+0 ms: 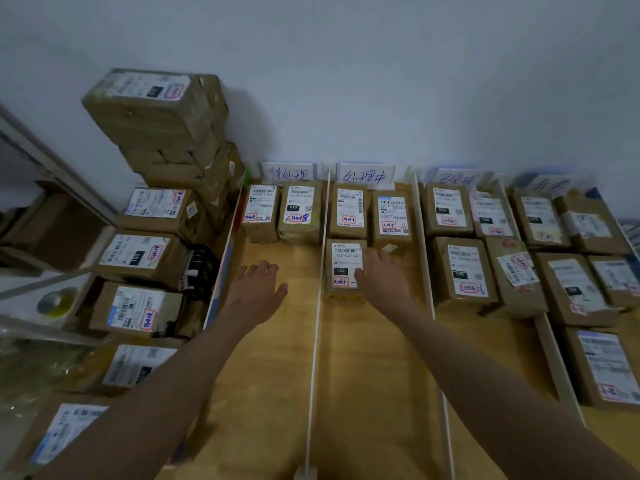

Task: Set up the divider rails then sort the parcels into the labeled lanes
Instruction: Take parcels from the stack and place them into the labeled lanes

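Both hands reach out: my right hand (381,275), fingers flat, squares parcel 122 (344,268) against the rail (317,289); left hand (258,289) hovers, fingers spread.

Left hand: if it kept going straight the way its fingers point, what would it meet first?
Probably the parcel marked 010 at the back of the leftmost lane. The left hand hovers open over bare wood, fingers pointing towards the wall; nothing shows between. Height above the board is unclear.
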{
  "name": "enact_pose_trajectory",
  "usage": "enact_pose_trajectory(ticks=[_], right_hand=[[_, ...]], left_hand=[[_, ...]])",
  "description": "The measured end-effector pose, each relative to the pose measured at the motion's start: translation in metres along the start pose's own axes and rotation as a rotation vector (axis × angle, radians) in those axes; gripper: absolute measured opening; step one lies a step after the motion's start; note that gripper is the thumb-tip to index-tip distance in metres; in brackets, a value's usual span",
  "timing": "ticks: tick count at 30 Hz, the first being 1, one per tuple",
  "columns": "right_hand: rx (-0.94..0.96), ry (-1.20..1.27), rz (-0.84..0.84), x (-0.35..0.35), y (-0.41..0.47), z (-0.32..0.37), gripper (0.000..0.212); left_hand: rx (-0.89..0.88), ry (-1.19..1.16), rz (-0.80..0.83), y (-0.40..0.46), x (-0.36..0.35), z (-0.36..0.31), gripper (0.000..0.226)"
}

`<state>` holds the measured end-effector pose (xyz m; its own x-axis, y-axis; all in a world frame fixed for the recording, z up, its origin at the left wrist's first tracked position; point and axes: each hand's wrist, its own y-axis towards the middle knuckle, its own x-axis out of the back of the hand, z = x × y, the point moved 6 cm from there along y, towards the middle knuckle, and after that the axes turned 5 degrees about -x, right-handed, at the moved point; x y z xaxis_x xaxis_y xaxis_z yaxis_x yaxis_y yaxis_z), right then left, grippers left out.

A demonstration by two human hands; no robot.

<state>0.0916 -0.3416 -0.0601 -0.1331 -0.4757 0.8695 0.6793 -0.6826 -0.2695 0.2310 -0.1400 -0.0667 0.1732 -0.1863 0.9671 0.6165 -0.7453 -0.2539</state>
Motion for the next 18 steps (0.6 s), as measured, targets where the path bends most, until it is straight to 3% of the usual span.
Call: enact_pose_trajectory(ticks=[7,18], right_hand=[[0.148,-0.132,-0.066,0.017,-0.03,0.066,0.05],[0.22,-0.184,-0.093,0.008,-0.065,0.192,0.05]], left_hand=[[0.053,0.032,-0.074,-0.037,0.049,0.045,0.049],[0.109,-0.012,-0.181,-0.078,0.09,0.151,0.04]])
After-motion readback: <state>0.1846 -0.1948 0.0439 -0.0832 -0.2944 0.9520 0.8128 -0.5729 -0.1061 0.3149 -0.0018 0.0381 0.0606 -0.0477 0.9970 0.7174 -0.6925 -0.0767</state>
